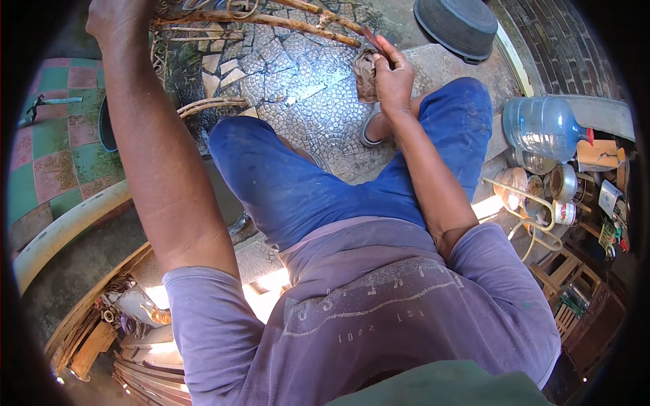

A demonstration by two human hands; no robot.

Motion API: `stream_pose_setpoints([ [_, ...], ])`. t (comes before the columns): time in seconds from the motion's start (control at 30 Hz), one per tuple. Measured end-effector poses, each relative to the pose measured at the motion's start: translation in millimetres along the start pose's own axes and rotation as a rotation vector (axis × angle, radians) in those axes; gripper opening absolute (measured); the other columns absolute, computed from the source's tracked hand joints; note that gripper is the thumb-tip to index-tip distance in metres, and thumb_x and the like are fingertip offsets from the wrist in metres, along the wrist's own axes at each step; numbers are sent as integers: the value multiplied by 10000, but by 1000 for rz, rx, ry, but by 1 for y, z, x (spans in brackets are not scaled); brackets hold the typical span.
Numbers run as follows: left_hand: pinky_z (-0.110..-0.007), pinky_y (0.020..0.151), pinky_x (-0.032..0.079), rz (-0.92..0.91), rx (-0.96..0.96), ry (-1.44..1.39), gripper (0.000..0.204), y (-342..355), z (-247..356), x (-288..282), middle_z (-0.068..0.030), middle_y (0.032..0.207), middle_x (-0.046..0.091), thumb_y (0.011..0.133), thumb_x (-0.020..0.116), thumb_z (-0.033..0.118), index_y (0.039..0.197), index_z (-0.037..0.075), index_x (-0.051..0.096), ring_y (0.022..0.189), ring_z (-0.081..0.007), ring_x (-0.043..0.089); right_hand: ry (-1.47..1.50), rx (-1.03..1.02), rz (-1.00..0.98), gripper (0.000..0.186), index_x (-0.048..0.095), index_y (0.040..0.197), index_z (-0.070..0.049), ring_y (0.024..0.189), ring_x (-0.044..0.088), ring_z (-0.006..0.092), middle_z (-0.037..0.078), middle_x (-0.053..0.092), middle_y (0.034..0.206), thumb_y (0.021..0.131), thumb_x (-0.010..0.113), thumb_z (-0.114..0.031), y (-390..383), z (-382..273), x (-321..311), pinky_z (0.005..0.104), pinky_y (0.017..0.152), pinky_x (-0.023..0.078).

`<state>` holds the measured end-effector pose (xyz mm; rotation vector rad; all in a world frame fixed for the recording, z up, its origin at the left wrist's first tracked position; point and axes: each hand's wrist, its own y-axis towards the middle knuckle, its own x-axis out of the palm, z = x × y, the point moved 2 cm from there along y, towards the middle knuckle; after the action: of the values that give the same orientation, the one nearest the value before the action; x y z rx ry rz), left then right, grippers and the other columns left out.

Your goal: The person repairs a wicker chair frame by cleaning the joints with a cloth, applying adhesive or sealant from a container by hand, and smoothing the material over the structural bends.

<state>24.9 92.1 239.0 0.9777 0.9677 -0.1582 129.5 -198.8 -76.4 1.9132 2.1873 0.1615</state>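
A frame of rattan-like poles (277,22), with pale curled pieces bound to it, lies at the top of the head view. My right hand (394,80) is closed in a pinch at the reddish-brown tip of one pole (325,15). From that hand hangs a crumpled grey-brown piece (365,76), which looks like cloth. Up in the left corner, my left hand (122,15) looks curled shut beside the frame's left end; the picture's edge cuts it off, and what it grips is hidden. My knees, in blue trousers (291,176), are spread below the frame.
Patterned stone paving (288,88) with loose tile shards (220,73) lies before me. A black tub (458,27) stands at the upper right. Farther right are a blue water jug (542,128) and several pots. Green-pink tiles (68,128) and stacked wood (152,365) are left.
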Motion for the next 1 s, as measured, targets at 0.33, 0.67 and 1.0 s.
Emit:
stream_pose_setpoints([
  [0.33, -542, 960, 518, 58, -40, 34, 434, 11, -10, 6, -266, 1161, 691, 880, 490, 261, 1184, 25, 691, 1059, -461, 667, -8, -400, -93, 346, 676, 1314, -39, 1090, 667, 207, 96, 702, 1159, 970, 641, -26, 23, -100, 72, 340, 972, 515],
  [0.67, -542, 930, 541, 111, 22, 68, 396, 8, -1, 10, -243, 1189, 673, 882, 511, 232, 1115, -15, 716, 1023, -449, 674, -269, -578, -137, 350, 747, 1176, -90, 990, 638, 287, 90, 646, 1062, 856, 706, 46, 4, -100, 87, 398, 870, 524],
  [1.0, -537, 933, 537, 123, 28, 45, 391, 4, 2, 9, -241, 1169, 673, 882, 518, 221, 1118, -25, 711, 1034, -443, 667, -87, -523, -171, 279, 744, 1125, -2, 1002, 698, 275, 141, 706, 1079, 854, 709, 57, 0, -121, 107, 357, 885, 554],
])
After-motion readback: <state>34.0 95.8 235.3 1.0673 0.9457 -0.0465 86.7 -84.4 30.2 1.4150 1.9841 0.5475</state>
